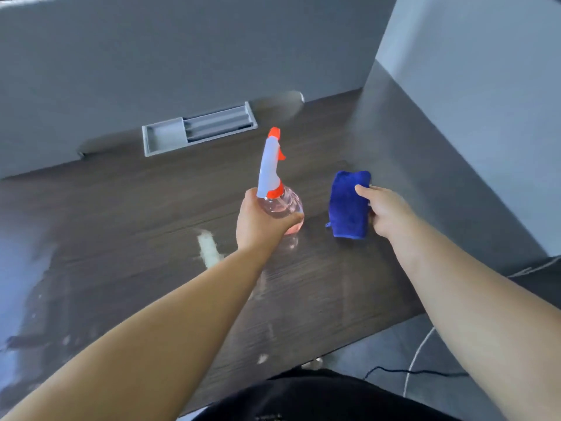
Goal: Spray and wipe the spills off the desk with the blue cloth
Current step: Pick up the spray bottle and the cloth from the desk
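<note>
The left hand (258, 221) wraps a clear, rounded plastic bottle (283, 205) of pink liquid; the right hand (384, 212) pinches the plush, folded blue cloth (349, 205) on the dark woodgrain desk (121, 208), near a pale spill (208, 246).

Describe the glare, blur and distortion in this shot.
Head view: bluish glare washes out the desk at its left edge, and a grey sheen covers its right side by the wall; the bottle and cloth are fairly sharp, though the frame is slightly soft overall; the wide lens stretches the forearms toward the lower corners; the spill shows as a bright white streak.
</note>
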